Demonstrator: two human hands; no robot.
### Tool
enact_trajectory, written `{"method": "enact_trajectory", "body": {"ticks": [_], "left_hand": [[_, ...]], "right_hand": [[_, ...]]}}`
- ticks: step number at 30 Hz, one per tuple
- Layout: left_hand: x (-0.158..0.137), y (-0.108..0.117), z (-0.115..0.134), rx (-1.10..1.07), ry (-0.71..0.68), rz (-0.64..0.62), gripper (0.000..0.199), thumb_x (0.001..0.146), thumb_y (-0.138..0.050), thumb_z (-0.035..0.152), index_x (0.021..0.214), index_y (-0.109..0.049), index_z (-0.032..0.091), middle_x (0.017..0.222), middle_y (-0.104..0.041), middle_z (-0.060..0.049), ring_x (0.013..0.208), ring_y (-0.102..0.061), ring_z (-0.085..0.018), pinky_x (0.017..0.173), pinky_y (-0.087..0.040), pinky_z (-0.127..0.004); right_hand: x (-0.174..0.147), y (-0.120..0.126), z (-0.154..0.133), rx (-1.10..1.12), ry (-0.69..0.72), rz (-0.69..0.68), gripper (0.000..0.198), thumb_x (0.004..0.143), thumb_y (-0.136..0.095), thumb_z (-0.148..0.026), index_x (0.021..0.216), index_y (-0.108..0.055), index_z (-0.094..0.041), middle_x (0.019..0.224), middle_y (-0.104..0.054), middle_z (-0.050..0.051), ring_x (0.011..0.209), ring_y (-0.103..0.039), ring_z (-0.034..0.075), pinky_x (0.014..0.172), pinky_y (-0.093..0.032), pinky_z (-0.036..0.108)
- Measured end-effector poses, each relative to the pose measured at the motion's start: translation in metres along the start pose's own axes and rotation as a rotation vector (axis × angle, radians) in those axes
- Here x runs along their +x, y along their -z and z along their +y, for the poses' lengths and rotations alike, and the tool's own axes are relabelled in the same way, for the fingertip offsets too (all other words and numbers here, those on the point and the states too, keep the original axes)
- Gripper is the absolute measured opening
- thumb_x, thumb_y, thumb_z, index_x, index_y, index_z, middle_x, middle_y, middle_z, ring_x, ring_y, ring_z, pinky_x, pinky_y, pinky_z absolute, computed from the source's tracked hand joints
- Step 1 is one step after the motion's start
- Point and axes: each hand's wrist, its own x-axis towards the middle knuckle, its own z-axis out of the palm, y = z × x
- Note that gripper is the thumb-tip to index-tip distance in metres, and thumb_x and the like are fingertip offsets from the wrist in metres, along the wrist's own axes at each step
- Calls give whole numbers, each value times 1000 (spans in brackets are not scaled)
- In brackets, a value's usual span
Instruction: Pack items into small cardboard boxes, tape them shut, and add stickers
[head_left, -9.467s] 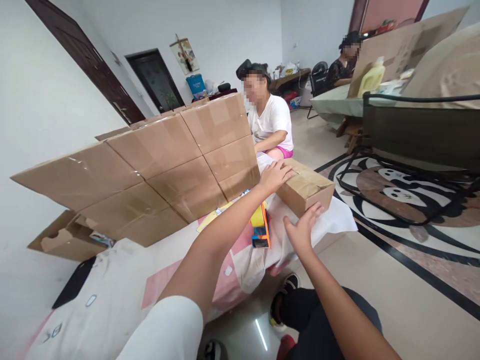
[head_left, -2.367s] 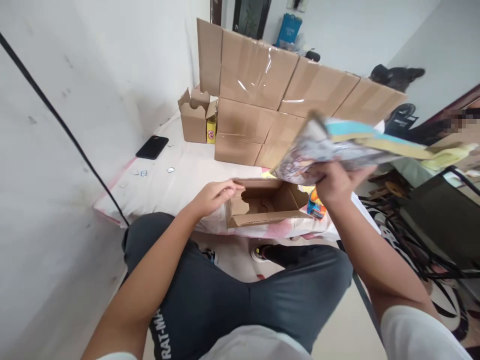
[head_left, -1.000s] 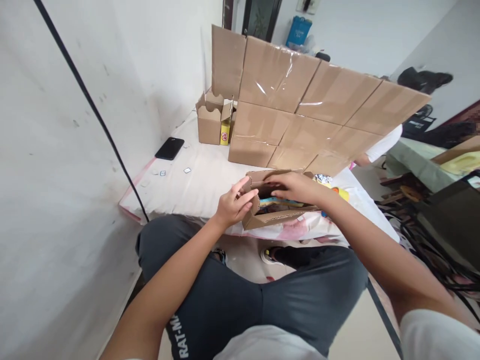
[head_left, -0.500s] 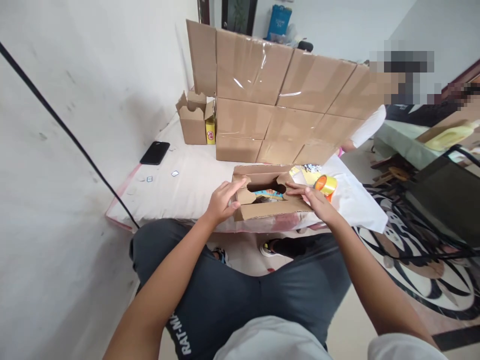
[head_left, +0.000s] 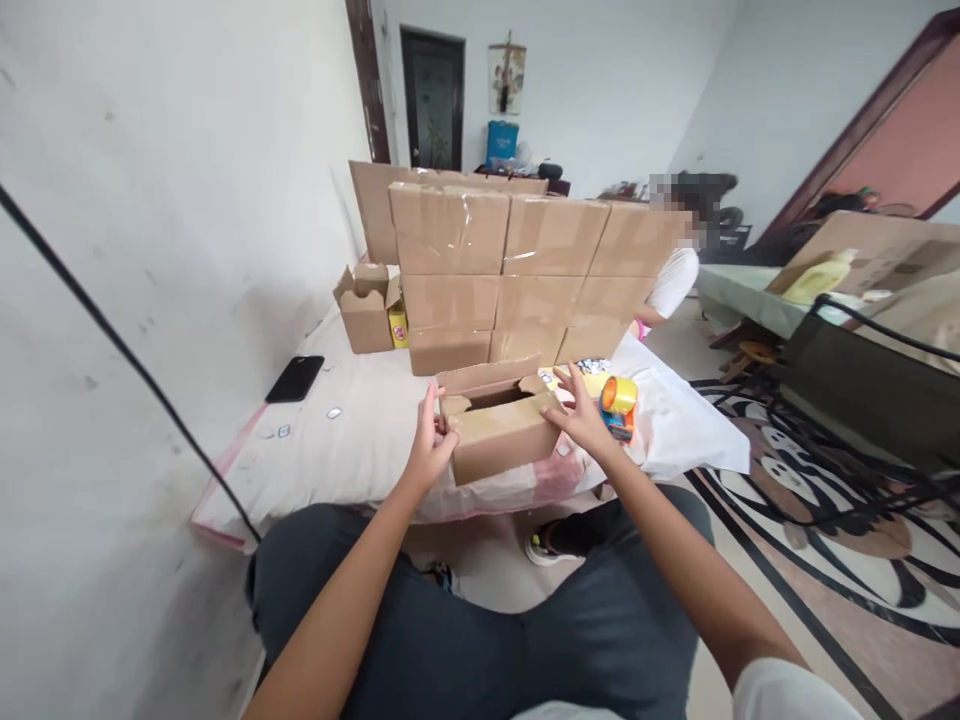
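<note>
An oblong cardboard box (head_left: 502, 440) sits at the near edge of the cloth-covered table, its top partly open and its near flap folded inward. My left hand (head_left: 433, 440) grips the box's left end, fingers straight along the side and thumb at the near corner. At the right end, my right hand (head_left: 583, 412) holds the box with thumb and fingers apart around its top corner. The box's contents are hidden in shadow. Just right of my right hand is a tape dispenser (head_left: 618, 424) with a yellow tape roll (head_left: 619, 394).
Stacked taped cartons (head_left: 450, 300) rise behind the box. An open small carton (head_left: 367, 325) and a yellow pack (head_left: 398, 327) stand at back left. A black phone (head_left: 295, 379) lies near the wall. Another person (head_left: 673, 285) is behind the stack, and a dark chair (head_left: 862, 390) is at right.
The view has tilted up. The near flap, upright before, is now folded over the opening, covering the colourful contents. Both hands have shifted from the side flaps to the box's ends.
</note>
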Motion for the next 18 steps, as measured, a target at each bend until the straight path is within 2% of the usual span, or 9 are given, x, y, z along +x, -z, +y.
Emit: {"method": "enact_trajectory", "body": {"ticks": [2,4,6,8,10,11,12,14,18], "left_hand": [[0,-1,-3,16,3,13,88,87,-54,17,163,-12,34,158,-34,-14,88,-55,-11,71,-51,-23],[0,0,-5,18,3,-7,90,88,-53,18,163,-7,35,156,-37,-13,85,-55,-10,72,-51,-23],[2,4,-5,13,9,-34,88,89,-51,19,163,-6,35,154,-41,-13,82,-55,-11,75,-53,-26],[4,10,-3,32,3,-85,75,89,-49,19,160,-25,31,148,-48,-11,89,-58,-14,81,-54,-29],[7,15,1,92,-21,-161,52,91,-45,19,141,-55,26,138,-55,-10,108,-60,-19,93,-52,-34],[9,18,4,130,-34,-198,44,92,-42,19,129,-65,24,134,-58,-9,118,-58,-21,99,-50,-36],[10,20,8,170,-43,-224,40,93,-39,19,118,-70,23,132,-59,-8,124,-56,-23,104,-47,-38],[13,21,15,249,-29,-238,39,96,-36,22,109,-72,24,132,-59,-7,127,-56,-23,108,-46,-38],[16,22,26,406,34,-256,35,101,-39,38,106,-72,27,134,-60,-3,117,-64,-22,95,-54,-34]], "right_hand": [[11,-3,-5,35,69,-23,112,78,-74,-51,163,-5,-29,166,-27,18,151,-31,32,114,-37,54],[18,-6,-7,61,127,-25,109,80,-72,-48,163,-4,-28,166,-26,18,152,-31,30,116,-34,52],[19,-9,-4,42,159,-2,100,83,-70,-47,162,-12,-27,159,-39,17,147,-38,29,117,-33,51],[15,-11,3,-21,197,31,79,88,-65,-44,156,-31,-24,138,-59,14,135,-50,28,116,-35,51],[7,-10,12,-111,275,55,55,91,-61,-39,142,-51,-22,115,-68,10,121,-57,28,113,-38,51],[2,-8,16,-158,318,54,46,92,-60,-37,135,-57,-22,110,-70,10,119,-58,28,111,-39,51],[-2,-6,18,-200,352,45,40,92,-60,-36,130,-60,-22,111,-70,10,119,-57,29,110,-40,51],[-10,0,19,-267,370,19,34,94,-59,-35,126,-63,-23,120,-70,10,123,-56,29,109,-41,51],[-13,11,10,-351,349,-107,33,99,-53,-38,126,-65,-25,128,-69,9,122,-58,28,107,-43,49]]}}
